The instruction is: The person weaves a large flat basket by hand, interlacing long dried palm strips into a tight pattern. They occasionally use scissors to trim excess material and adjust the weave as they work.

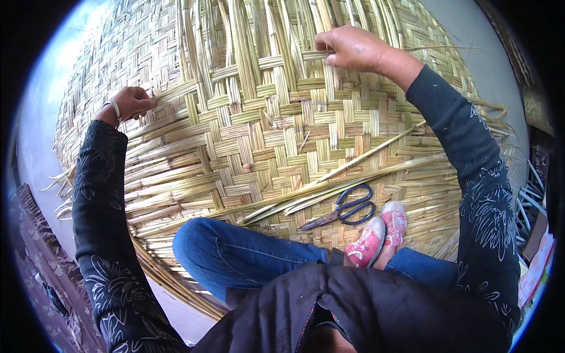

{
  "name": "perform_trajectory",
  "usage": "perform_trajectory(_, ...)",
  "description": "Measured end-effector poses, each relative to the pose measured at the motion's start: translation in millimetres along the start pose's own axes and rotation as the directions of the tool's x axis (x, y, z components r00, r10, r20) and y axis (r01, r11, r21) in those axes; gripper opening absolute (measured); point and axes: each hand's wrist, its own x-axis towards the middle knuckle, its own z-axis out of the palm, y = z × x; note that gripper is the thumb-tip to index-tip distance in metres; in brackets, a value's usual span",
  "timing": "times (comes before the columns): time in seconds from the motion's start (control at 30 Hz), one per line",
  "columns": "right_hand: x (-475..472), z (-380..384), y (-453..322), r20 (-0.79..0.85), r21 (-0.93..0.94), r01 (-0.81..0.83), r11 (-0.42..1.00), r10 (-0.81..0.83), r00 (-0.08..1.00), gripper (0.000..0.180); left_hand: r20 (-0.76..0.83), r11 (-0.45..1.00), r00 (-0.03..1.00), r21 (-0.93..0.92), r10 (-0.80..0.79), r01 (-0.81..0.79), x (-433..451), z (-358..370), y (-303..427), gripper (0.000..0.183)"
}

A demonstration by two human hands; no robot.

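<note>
A large woven mat of flat split reed strips (282, 132) spreads before me and under my feet. My left hand (131, 104) pinches the left end of a crosswise reed strip (176, 91). Farther right, my right hand (351, 49) has its thumb and fingers closed on the same crosswise band near the far part of the weave. Between the hands, this band passes over and under several lengthwise strips (245, 48), some of them lying loose on top. Dark-handled scissors (337, 214) lie on the mat with their blades pointing left.
Long loose reed strips (309, 189) lie slantwise across the mat, just beyond the scissors. My pink shoes (368, 240) rest on the mat at the right of my bent knee. Patterned cloth (48, 282) is at the lower left, and loose strip ends stick out along both sides.
</note>
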Motion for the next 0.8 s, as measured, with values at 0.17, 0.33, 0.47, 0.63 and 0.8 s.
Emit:
perform_trajectory(0.17, -4, 18, -16, -0.183, -0.359, 0.048, 0.932, -0.120, 0.976, 0.008, -0.096, 0.986, 0.989, 0.132, 0.115, -0.102, -11, 7, 10, 0.028)
perform_trajectory(0.33, -5, 26, -16, -0.280, -0.440, 0.109, 0.891, -0.251, 0.927, 0.010, -0.181, 0.919, 0.905, 0.169, 0.384, -0.356, -14, 38, 66, 0.025)
perform_trajectory(0.47, -4, 20, -11, -0.226, -0.416, 0.107, 0.903, -0.217, 0.950, 0.010, -0.218, 0.903, 0.877, 0.142, 0.429, -0.407, -14, 56, 94, 0.017)
perform_trajectory(0.63, 10, 13, -3, -0.141, -0.251, 0.072, 0.965, -0.109, 0.984, 0.008, -0.194, 0.888, 0.870, 0.183, 0.452, -0.421, -19, 53, 91, 0.016)
perform_trajectory(0.8, 26, 10, 18, -0.013, -0.004, 0.087, 0.996, -0.087, 0.996, 0.018, -0.197, 0.858, 0.851, 0.289, 0.487, -0.425, -12, 49, 89, 0.020)
